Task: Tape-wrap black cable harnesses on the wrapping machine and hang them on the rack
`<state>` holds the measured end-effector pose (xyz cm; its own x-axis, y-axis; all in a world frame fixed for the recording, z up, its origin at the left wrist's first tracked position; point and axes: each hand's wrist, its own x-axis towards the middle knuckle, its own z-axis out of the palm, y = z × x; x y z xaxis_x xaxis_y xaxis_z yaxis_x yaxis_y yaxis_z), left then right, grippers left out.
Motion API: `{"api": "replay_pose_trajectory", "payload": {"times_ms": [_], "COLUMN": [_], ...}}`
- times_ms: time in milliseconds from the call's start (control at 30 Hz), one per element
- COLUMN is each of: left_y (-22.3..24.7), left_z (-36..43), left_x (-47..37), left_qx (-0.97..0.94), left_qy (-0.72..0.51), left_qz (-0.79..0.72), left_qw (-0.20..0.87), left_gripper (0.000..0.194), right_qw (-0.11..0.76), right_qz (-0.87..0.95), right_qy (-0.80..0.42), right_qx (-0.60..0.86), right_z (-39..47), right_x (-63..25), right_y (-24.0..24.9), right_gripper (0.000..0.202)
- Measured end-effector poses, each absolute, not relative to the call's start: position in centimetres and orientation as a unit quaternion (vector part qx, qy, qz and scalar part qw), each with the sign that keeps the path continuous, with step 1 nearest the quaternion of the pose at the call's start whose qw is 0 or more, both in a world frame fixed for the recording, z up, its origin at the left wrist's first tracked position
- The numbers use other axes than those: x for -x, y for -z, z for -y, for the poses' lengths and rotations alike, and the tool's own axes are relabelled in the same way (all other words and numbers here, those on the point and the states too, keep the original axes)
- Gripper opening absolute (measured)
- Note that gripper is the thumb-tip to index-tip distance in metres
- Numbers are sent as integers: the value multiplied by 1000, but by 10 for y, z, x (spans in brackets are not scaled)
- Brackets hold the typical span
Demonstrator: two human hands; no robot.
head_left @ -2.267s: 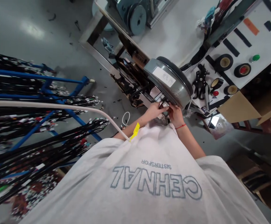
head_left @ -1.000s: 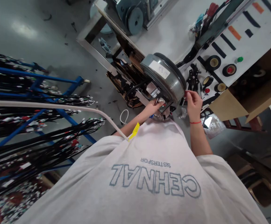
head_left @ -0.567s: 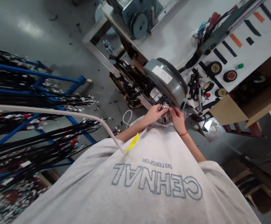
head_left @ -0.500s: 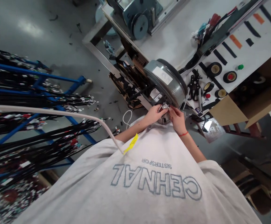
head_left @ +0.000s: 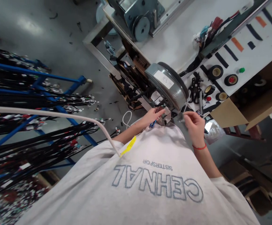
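Note:
My left hand (head_left: 152,116) is closed at a small shiny metal part (head_left: 166,116) on the near side of a grey round machine housing (head_left: 158,82). A short bit of blue wire (head_left: 152,124) shows just below its fingers. What the fingertips pinch is hidden. My right hand (head_left: 195,127), with a red string (head_left: 199,147) at the wrist, is held apart from the metal part, to its right. Its thumb and forefinger are pressed together near a thin, pale strip. Whether they hold that strip is too blurred to tell.
Black wire strippers (head_left: 195,87), tape rolls (head_left: 215,71) and an open cardboard box (head_left: 259,109) lie on the bench to the right. A blue rack (head_left: 63,79) hung with black wire harnesses stands on the left. A pale cable (head_left: 79,115) crosses to my shirt.
My right hand has moved away from the metal part, to the right and slightly nearer to me. My left hand stays by the part, and blue wire now shows beneath it.

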<state>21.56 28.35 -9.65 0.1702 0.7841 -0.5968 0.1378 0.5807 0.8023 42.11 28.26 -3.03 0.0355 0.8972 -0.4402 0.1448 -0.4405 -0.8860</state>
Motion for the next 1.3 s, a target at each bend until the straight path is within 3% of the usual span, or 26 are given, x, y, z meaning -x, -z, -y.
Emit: {"api": "replay_pose_trajectory", "payload": {"times_ms": [67,133,200,267,633,867,1033,1167,1300], "left_y": [91,84,79,76,70,66,69,70,66], "left_z": [-282,-281,-278,-275,-238,-234,-231,-235,-242], "left_x": [-216,-219,-222,-222,-159,-125,-113,-116,-137], "left_qx": [-435,-513,-578,-616,-460,-458,-466,-458,-457], "left_qy": [-234,-236,-233,-226,-274,-241,-185,-172,-213], "left_qz": [-618,-650,-660,-642,-709,-715,-709,-679,-623], "left_qw": [612,509,420,398,460,470,495,547,597], "left_gripper": [33,24,17,19,24,30,34,36,50], "right_qw": [227,183,220,283,505,552,586,536,446], "right_qz": [393,343,276,211,164,36,-44,25,221], "right_qy": [-645,-707,-737,-746,-566,-679,-744,-770,-725], "right_qx": [615,590,576,565,631,483,317,344,477], "right_z": [-281,-278,-276,-275,-257,-257,-248,-245,-233], "right_x": [-417,-401,-379,-357,-308,-292,-283,-279,-282], "right_y": [42,58,74,86,112,125,134,142,115], "right_gripper": [28,34,40,43,36,40,26,45,32]}}
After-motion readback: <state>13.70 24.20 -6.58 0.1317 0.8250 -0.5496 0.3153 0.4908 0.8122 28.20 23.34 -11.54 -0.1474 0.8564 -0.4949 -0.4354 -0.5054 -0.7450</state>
